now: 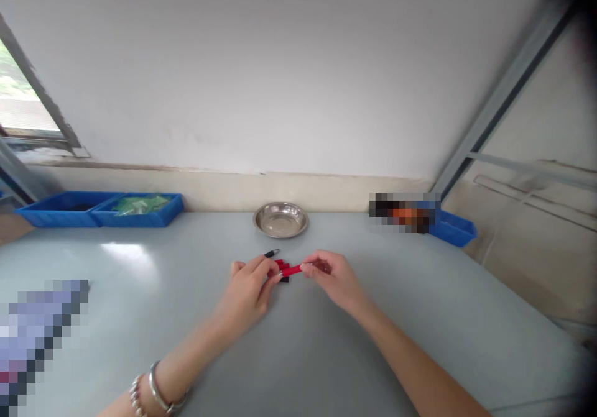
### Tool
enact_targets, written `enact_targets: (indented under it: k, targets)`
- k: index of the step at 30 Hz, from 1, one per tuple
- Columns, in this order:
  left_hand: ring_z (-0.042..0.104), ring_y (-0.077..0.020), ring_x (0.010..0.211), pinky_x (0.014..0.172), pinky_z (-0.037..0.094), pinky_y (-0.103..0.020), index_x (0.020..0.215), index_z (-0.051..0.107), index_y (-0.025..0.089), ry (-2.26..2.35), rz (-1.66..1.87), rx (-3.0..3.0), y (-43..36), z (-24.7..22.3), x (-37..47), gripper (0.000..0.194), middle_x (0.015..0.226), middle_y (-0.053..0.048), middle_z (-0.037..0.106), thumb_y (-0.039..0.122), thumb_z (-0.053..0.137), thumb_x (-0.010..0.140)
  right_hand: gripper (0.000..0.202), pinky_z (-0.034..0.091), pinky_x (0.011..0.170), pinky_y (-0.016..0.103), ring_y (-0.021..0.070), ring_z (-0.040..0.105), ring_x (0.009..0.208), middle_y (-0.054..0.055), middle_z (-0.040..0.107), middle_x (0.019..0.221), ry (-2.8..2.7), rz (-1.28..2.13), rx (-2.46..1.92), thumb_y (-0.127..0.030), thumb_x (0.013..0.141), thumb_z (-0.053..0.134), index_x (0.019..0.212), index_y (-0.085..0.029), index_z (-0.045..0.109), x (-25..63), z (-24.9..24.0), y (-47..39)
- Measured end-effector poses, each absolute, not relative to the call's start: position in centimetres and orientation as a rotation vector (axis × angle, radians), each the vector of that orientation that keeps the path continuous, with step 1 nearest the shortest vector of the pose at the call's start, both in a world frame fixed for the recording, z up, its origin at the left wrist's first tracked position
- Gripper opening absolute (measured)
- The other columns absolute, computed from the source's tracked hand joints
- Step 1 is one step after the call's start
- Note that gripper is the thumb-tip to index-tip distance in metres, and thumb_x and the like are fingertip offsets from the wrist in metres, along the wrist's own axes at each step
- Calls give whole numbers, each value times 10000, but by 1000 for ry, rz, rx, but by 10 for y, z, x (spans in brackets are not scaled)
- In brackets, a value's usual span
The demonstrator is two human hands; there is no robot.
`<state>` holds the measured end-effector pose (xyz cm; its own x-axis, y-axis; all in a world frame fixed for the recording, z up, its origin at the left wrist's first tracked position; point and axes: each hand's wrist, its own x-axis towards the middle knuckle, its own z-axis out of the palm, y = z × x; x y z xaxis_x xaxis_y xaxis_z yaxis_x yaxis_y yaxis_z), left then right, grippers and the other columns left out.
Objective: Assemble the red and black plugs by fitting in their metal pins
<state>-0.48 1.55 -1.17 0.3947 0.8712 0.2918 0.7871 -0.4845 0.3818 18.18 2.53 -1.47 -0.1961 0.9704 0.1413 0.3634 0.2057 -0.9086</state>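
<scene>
A red pen [292,271] spans the gap between my two hands, just above the grey table. The fingertips of my left hand [254,280] pinch its silvery tip end. At the other end, my right hand [332,274] grips it between thumb and fingers, hiding that part of the pen. Behind my left fingers lie more red pen pieces [280,261], partly covered, and a small black piece [285,279]. A black pen [272,253] with a pale tip points out from behind my left hand, its rear part hidden.
A round metal dish [280,220] stands near the wall. Two blue trays [161,218] sit at the back left, one with green plastic bags [142,204]. Another blue tray [452,229] is at the back right beside a blurred item. A pixelated object [37,330] lies at left.
</scene>
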Motion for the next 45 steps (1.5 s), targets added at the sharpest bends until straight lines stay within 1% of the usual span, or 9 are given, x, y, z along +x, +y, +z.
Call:
enact_targets:
  k: [5, 9, 14, 20, 24, 27, 32, 41, 45]
  targets:
    - [548, -168, 709, 692, 324, -337, 806, 508, 191, 1484, 685, 2476, 16, -13, -5, 209, 830, -32, 608, 267, 325, 874, 205, 341, 534, 196, 98, 441, 561, -23, 522, 618, -1950, 668, -1248, -292, 842, 421, 742, -179, 559, 182, -14, 22]
    - [549, -169, 708, 692, 322, -339, 804, 503, 188, 1471, 681, 2476, 16, -12, -5, 209, 832, -36, 609, 255, 319, 876, 287, 295, 510, 198, 95, 369, 524, -36, 433, 556, -2023, 557, -1282, -310, 866, 379, 638, -175, 489, 182, -17, 24]
    - [549, -165, 686, 682, 317, -335, 801, 513, 183, 1476, 683, 2502, 16, -12, -5, 218, 832, -35, 609, 250, 319, 876, 374, 271, 495, 205, 94, 349, 498, -36, 407, 520, -2027, 605, -1314, -379, 889, 307, 599, -175, 426, 181, -17, 23]
    - [548, -165, 697, 692, 312, -338, 820, 507, 183, 1513, 694, 2489, 18, -12, -8, 212, 823, -27, 602, 253, 315, 881, 205, 313, 539, 198, 105, 425, 566, -33, 491, 624, -2009, 692, -1278, -346, 871, 368, 842, -198, 505, 182, -12, 20]
    - [543, -161, 697, 692, 302, -334, 817, 505, 179, 1508, 711, 2483, 19, -12, -8, 222, 819, -24, 600, 256, 309, 884, 199, 300, 530, 196, 101, 393, 573, -27, 460, 643, -2037, 656, -1251, -278, 870, 353, 729, -186, 459, 182, -15, 22]
    - [539, -156, 679, 682, 300, -323, 809, 512, 180, 1492, 725, 2494, 19, -13, -8, 234, 805, -21, 598, 254, 303, 883, 257, 273, 513, 197, 97, 351, 552, -36, 405, 603, -2053, 661, -1255, -285, 876, 341, 642, -183, 373, 182, -15, 23]
    - [538, -154, 676, 665, 297, -307, 802, 511, 182, 1465, 745, 2510, 19, -13, -8, 241, 802, -20, 595, 240, 293, 886, 303, 261, 510, 201, 97, 314, 543, -42, 335, 573, -2065, 720, -1232, -319, 885, 318, 613, -187, 300, 182, -12, 22]
    - [542, -143, 688, 675, 300, -298, 823, 503, 185, 1417, 777, 2525, 22, -17, -10, 178, 806, -10, 590, 230, 340, 878, 388, 268, 500, 209, 90, 342, 507, -41, 352, 536, -2046, 842, -1253, -402, 899, 263, 597, -179, 358, 183, -9, 20]
    - [545, -150, 700, 681, 304, -303, 821, 501, 184, 1445, 792, 2531, 21, -18, -10, 181, 801, -13, 596, 245, 342, 879, 328, 266, 497, 201, 89, 332, 520, -50, 360, 556, -2009, 855, -1235, -418, 885, 309, 668, -187, 390, 182, -7, 18]
